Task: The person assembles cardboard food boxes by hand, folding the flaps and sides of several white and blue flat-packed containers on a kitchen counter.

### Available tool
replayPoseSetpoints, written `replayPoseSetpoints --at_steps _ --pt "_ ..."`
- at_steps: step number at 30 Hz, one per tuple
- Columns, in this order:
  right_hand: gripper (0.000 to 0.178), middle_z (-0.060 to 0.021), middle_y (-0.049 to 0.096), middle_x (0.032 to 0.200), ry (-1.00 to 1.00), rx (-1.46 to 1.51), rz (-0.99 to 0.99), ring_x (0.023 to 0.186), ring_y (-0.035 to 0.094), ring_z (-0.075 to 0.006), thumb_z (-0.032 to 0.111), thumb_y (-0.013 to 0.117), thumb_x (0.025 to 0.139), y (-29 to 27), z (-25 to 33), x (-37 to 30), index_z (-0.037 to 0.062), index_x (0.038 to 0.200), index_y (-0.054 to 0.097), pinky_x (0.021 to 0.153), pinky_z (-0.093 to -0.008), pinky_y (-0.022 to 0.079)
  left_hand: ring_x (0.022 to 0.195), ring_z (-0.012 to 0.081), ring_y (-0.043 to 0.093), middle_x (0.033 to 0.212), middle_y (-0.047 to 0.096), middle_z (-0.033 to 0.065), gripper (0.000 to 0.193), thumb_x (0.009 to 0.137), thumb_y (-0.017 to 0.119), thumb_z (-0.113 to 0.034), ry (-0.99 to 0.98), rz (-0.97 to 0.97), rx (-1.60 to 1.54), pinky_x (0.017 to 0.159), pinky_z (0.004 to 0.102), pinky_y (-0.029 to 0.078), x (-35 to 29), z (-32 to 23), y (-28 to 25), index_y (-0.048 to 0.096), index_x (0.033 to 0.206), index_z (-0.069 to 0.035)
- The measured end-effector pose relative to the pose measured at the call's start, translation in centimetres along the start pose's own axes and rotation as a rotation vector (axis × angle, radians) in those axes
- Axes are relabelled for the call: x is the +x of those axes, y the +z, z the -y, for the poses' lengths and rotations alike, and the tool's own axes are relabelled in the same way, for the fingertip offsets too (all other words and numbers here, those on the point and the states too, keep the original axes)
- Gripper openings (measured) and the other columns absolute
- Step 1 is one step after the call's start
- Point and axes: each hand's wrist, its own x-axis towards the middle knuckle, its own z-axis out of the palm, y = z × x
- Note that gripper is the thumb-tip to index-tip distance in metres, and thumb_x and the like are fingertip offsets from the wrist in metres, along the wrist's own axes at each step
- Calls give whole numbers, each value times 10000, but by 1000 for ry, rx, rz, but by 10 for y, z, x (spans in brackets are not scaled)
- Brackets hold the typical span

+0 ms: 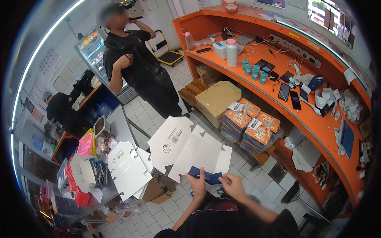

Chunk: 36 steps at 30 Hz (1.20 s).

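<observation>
A flat, unfolded cardboard box blank [203,148], white with small dark print, is held up in front of me over the tiled floor. Its near end shows a dark blue strip [212,178], seemingly a folded flap. My left hand [197,185] grips that strip with the thumb on top. My right hand [233,186] pinches the strip's right end between thumb and fingers. To my left, more white box blanks [127,168] lie overlapping on a metal table.
The metal table [115,123] also bears a pink basket [85,144], a metal container [102,127] and red boxes [82,197]. Wrapped orange-and-black packs [254,123] sit on a wooden bench. An orange counter [250,85] holds phones, bottles and cables. A person in black [137,59] stands ahead; another works far left.
</observation>
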Motion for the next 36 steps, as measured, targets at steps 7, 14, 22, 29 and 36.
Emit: replayPoseSetpoints --at_steps 7,14,22,29,36 --pt "152 -56 546 573 -51 -10 7 495 458 -60 104 628 805 2 9 8 -33 768 575 471 -225 380 719 182 558 820 568 137 408 779 696 -224 165 249 244 638 306 457 11 -31 7 428 928 46" --pt "139 -56 538 598 -132 -30 81 519 473 -82 102 634 798 4 6 9 -24 774 582 500 -237 389 643 237 604 742 598 186 484 767 697 -290 204 520 465 553 345 458 22 -48 7 436 974 61" --pt "157 -29 494 841 -34 562 230 798 543 -116 22 636 797 6 -2 16 18 820 481 694 -243 459 1144 222 463 1286 429 186 861 718 736 -301 51 944 83 949 309 362 25 -37 -12 251 1373 -25" --pt "159 -104 570 934 253 596 244 865 589 -167 144 528 899 -9 -5 18 45 922 406 765 -299 499 1222 251 396 1339 384 162 862 688 729 -188 109 1029 224 988 314 324 14 -35 -23 239 1391 -100" --pt "332 -48 568 875 157 701 -13 793 551 -130 277 477 931 -55 0 51 7 1122 498 765 -294 432 1302 299 290 1398 330 100 789 661 673 -64 666 1004 562 1046 461 242 11 -60 -22 293 1351 -89"
